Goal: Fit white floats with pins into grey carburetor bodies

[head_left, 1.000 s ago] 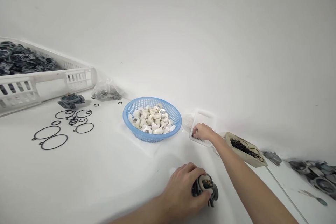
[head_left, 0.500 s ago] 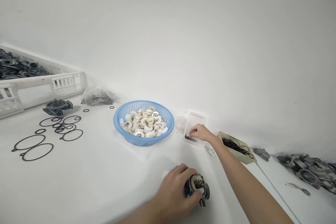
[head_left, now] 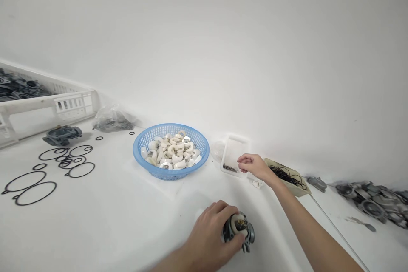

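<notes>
My left hand is closed around a grey metal carburetor body that rests on the white table near the front edge. My right hand hovers at the right side of a small clear plastic tray holding tiny dark parts, its fingers pinched together; whatever it grips is too small to make out. A blue round basket of white curved plastic pieces stands left of the tray.
A beige box of black rubber rings sits right of my right hand. Loose black O-rings, another grey carburetor body, a plastic bag and a white crate of grey castings lie at left. More castings are piled at right.
My right hand has drawn back out of the clear tray toward the right, fingers pinched. The view has shifted right. My left hand keeps holding the carburetor body.
</notes>
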Motion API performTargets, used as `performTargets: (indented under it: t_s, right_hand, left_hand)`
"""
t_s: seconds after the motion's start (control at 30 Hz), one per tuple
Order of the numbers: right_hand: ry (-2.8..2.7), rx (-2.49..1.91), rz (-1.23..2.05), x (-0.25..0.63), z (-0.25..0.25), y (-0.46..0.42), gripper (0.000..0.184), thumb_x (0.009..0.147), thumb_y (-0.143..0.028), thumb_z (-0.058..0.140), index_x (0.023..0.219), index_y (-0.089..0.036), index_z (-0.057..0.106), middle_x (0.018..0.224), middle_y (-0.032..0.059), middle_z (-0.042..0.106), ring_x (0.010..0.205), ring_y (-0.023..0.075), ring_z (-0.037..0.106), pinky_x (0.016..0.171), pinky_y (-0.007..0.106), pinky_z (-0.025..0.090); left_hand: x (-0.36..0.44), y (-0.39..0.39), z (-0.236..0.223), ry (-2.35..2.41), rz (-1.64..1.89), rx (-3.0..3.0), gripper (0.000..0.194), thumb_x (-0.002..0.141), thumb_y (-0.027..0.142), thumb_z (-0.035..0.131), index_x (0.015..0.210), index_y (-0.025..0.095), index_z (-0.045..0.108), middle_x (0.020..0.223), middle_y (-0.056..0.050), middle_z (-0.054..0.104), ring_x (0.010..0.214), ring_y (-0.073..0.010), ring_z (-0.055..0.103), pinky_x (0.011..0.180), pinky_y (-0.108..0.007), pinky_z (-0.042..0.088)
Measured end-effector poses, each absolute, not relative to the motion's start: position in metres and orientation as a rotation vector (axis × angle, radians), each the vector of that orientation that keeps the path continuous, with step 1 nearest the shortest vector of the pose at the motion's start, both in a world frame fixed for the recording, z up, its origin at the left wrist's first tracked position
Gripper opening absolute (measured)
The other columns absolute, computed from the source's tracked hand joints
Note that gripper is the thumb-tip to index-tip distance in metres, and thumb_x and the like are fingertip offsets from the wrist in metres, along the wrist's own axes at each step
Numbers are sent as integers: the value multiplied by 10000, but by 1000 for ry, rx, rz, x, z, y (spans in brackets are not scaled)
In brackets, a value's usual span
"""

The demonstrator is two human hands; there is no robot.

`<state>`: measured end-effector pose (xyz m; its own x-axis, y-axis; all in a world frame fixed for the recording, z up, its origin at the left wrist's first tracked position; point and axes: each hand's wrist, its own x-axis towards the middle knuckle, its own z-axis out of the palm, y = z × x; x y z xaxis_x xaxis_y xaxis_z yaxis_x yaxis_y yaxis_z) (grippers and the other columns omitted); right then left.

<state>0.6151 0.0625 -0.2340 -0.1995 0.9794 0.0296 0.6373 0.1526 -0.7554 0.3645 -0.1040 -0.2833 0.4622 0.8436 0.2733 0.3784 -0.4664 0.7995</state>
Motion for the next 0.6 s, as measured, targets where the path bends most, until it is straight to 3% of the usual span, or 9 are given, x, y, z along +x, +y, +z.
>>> performTargets:
  t_s: [0.2, 0.47, 0.6]
  right_hand:
    - [-1705, -1352, 1014, 620, -236, -18, 380, 783, -438, 841, 1004, -175, 679, 802, 39, 726, 747, 212, 687, 688, 340, 574]
    - [-1558, -1197, 1151, 602, -278, -93, 295, 866, -460, 828, 925, -201, 700, 814, 22, 681, 733, 174, 603, 673, 296, 481]
    - [-1474, -1234, 1122, 599, -287, -93, 332, 835, -500, 846, 893, -203, 710, 746, 9, 645, 677, 165, 540, 621, 284, 427]
  left_hand:
    - [366, -103, -288, 988, 937, 2056, 287, 925, 290, 691, 1212, 279, 686, 1148, -50, 688, 1054, -255, 667, 940, -363, 528]
    - [368, -102, -287, 1012, 924, 2084, 268, 926, 263, 678, 1194, 278, 680, 1128, -39, 693, 1028, -244, 682, 903, -345, 549]
    - [368, -101, -288, 1018, 908, 2100, 266, 940, 278, 671, 1205, 292, 678, 1146, -35, 696, 1036, -244, 686, 907, -343, 561]
